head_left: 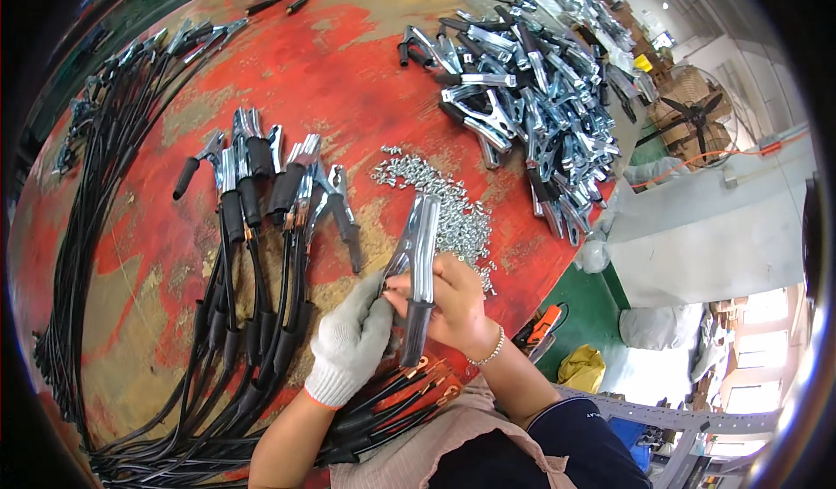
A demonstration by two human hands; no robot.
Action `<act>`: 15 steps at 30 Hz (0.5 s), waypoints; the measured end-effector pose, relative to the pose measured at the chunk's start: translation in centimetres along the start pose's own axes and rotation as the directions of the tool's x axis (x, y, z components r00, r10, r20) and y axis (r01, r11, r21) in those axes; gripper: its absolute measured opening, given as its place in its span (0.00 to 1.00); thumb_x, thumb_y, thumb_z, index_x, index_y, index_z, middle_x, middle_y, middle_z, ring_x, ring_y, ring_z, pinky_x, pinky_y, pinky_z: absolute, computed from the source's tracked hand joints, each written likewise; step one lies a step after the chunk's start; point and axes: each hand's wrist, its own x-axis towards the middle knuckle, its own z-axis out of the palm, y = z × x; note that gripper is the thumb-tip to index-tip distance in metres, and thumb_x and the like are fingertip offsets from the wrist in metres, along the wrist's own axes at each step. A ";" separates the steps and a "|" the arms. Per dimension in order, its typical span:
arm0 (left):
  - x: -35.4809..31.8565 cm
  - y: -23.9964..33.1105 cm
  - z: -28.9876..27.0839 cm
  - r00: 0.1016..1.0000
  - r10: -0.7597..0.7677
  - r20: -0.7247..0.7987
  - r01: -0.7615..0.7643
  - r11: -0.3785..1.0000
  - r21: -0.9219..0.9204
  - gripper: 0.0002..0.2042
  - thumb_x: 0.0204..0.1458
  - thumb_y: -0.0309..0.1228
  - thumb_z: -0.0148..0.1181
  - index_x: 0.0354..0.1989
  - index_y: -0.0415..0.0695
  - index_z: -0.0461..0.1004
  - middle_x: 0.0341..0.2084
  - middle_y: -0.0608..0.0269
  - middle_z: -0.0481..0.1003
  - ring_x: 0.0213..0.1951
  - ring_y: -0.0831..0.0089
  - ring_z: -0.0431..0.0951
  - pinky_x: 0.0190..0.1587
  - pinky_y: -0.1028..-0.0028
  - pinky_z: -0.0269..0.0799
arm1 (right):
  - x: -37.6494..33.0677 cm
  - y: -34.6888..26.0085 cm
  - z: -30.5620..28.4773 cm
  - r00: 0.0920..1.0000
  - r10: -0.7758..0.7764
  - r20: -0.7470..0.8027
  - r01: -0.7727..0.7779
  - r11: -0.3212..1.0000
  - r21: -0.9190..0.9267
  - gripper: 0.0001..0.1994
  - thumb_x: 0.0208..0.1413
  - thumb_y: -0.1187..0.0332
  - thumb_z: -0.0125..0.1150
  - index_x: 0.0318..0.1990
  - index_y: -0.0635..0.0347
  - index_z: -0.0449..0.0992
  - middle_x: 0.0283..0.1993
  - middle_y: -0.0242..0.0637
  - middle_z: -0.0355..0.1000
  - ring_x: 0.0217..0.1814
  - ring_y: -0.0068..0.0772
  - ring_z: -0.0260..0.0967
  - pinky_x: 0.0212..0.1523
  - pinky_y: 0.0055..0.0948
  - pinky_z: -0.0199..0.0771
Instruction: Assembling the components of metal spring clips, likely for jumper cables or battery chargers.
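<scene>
Metal clamp (418, 258) upright between both hands. Bare right hand (453, 302) fingers curled tight round black handle; gloved left hand (353, 341) fingertips pinching clamp's lower edge.

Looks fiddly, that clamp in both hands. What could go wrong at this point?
The right hand is bare while the left hand wears a glove, so the sprung metal clamp might pinch bare fingers. The loose screws lie close to the table edge, so a nudge could perhaps roll some off. The cables near the wrists could snag and drag finished clamps.
</scene>
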 end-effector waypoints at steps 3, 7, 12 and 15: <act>0.1 -0.6 0.2 0.999 0.035 -0.027 -0.035 0.999 -0.001 0.16 0.59 0.27 0.51 0.56 0.40 0.71 0.23 0.60 0.78 0.22 0.77 0.79 0.27 0.75 0.75 | -0.2 -0.1 -0.3 0.998 -0.025 0.053 0.027 0.999 -0.034 0.13 0.37 0.75 0.77 0.33 0.55 0.81 0.28 0.33 0.72 0.27 0.33 0.70 0.26 0.28 0.68; -0.1 -0.4 0.1 1.000 0.007 -0.009 -0.007 1.000 0.024 0.16 0.59 0.28 0.51 0.56 0.41 0.71 0.23 0.61 0.77 0.22 0.77 0.79 0.27 0.75 0.75 | -0.5 -0.2 0.3 0.998 0.064 -0.017 -0.064 0.998 0.003 0.13 0.37 0.74 0.77 0.33 0.56 0.81 0.28 0.36 0.72 0.27 0.35 0.71 0.26 0.30 0.70; -0.3 0.0 -0.4 0.998 -0.061 0.025 0.062 0.998 -0.025 0.17 0.60 0.28 0.49 0.58 0.41 0.69 0.22 0.63 0.77 0.21 0.79 0.78 0.27 0.76 0.74 | -0.9 -0.2 0.0 0.998 -0.011 0.055 0.013 0.999 -0.032 0.14 0.38 0.73 0.75 0.36 0.56 0.82 0.33 0.36 0.72 0.31 0.35 0.71 0.29 0.29 0.70; -0.3 0.3 -0.3 0.996 -0.078 0.036 0.079 0.996 -0.052 0.17 0.60 0.28 0.49 0.58 0.40 0.69 0.23 0.63 0.77 0.21 0.80 0.77 0.26 0.77 0.73 | -1.8 0.5 -0.6 0.996 -0.086 0.015 0.087 0.991 -0.099 0.15 0.39 0.70 0.74 0.39 0.53 0.83 0.32 0.32 0.70 0.30 0.34 0.68 0.30 0.31 0.68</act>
